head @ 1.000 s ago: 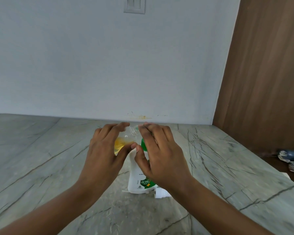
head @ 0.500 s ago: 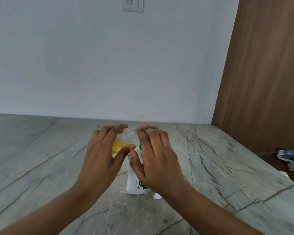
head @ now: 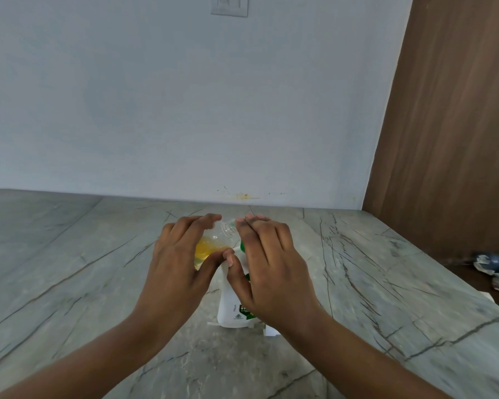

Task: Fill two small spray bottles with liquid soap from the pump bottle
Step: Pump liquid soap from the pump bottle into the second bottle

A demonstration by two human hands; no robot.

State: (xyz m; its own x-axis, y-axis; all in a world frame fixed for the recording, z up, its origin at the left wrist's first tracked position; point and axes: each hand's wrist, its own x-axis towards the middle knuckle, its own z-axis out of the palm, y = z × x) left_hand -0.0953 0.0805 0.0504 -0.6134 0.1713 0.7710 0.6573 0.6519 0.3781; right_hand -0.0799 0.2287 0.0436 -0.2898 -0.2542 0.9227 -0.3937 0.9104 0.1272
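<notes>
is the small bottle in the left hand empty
No, yellow liquid plainly pools inside the clear small bottle that the left hand holds.

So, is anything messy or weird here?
Yes: a yellowish smear stains the wall just above the counter, beyond the small bottle tilted in the left hand. Nothing looks spilled.

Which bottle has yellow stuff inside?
The small clear spray bottle held in the left hand; the pump bottle beside it is white with a green top.
</notes>
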